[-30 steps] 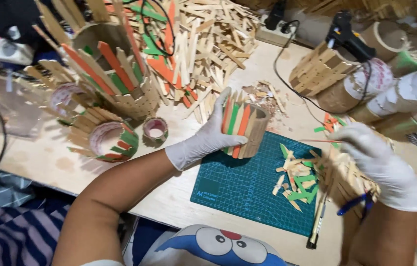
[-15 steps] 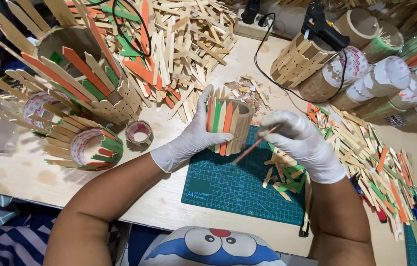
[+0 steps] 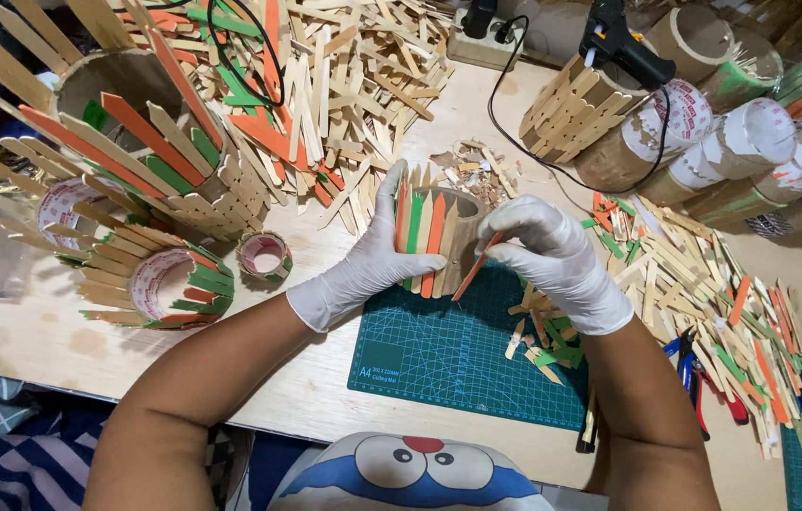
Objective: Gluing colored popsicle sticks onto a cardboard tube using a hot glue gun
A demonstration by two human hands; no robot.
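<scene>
Gripping a stick-clad tube (image 3: pixel 431 237) at frame centre, left hand (image 3: pixel 363 260) fingers wrapped round it, right hand (image 3: pixel 552 255) fingers pinching an orange stick (image 3: pixel 475 270) beside it, green cutting mat (image 3: pixel 458 355) below

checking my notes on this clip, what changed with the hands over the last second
The right hand came in from the stick pile at the right, carrying an orange stick, and now sets it against the stick-covered tube. The left hand kept its hold on the tube, standing on the green cutting mat.

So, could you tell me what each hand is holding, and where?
Left hand grips the stick-covered tube by its side; right hand pinches an orange stick near its upper end.
</scene>
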